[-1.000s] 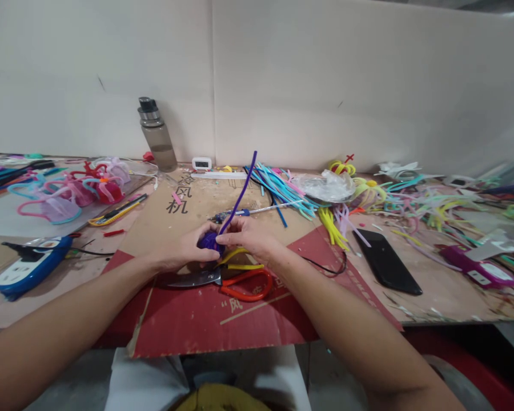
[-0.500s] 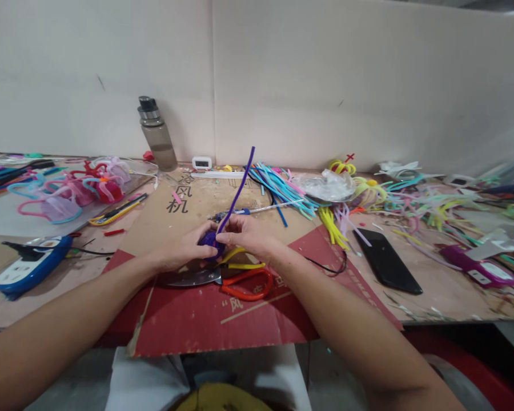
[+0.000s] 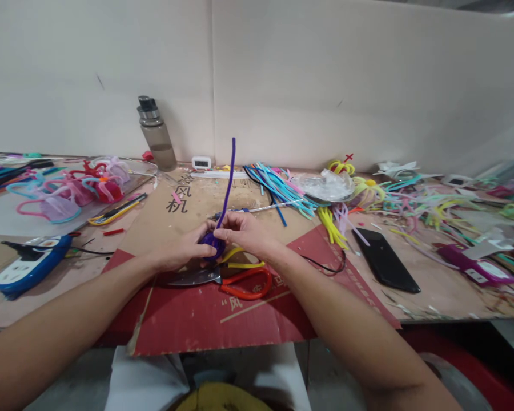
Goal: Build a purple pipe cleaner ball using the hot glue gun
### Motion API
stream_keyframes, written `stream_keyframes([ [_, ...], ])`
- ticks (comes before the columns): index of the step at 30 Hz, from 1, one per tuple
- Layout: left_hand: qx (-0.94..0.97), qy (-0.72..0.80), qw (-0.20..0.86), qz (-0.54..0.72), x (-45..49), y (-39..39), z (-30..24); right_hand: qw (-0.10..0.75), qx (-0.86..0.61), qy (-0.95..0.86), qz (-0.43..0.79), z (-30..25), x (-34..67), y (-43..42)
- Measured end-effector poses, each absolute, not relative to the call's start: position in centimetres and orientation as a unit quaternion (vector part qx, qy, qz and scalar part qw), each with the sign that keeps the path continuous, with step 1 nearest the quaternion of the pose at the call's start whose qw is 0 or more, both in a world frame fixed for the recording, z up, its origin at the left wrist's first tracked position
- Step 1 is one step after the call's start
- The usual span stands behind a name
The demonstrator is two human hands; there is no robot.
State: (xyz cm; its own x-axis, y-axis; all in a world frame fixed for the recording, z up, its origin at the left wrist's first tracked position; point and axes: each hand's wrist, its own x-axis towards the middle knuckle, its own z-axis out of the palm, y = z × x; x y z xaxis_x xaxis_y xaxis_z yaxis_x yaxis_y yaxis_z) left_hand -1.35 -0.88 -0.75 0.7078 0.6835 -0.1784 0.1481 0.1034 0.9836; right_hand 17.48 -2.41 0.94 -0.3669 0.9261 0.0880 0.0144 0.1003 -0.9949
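Observation:
My left hand [image 3: 184, 250] is closed round a small purple ball of wound pipe cleaner [image 3: 211, 244] at the middle of the table. My right hand [image 3: 246, 234] pinches the same purple pipe cleaner just above the ball. Its free end [image 3: 228, 182] sticks almost straight up from the pinch. Right below my hands lie scissors with orange handles [image 3: 244, 282] and two short yellow pipe cleaner pieces [image 3: 240, 260].
A red and brown cardboard sheet [image 3: 223, 319] covers the table. A black phone [image 3: 388, 260] lies to the right, beside heaps of coloured pipe cleaners [image 3: 282, 185]. A water bottle [image 3: 156, 134] stands at the wall. A blue power strip [image 3: 29, 265] and pink pipe cleaner figures [image 3: 68, 191] sit left.
The free end of the purple pipe cleaner has swung from leaning right to nearly upright. My hands stay at the same spot on the ball.

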Motion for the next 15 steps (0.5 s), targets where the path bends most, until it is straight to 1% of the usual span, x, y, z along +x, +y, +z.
stream_keyframes([
  [7, 0.618, 0.317, 0.69, 0.203, -1.3, -0.8, -1.1, 0.451, -0.378, -0.592, 0.552, -0.2, 16.8, -2.3],
  [15, 0.63, 0.316, 0.681, 0.199, -1.3, -0.6, -1.0, 0.454, -0.366, -0.571, 0.578, -0.5, 16.8, -2.5],
])
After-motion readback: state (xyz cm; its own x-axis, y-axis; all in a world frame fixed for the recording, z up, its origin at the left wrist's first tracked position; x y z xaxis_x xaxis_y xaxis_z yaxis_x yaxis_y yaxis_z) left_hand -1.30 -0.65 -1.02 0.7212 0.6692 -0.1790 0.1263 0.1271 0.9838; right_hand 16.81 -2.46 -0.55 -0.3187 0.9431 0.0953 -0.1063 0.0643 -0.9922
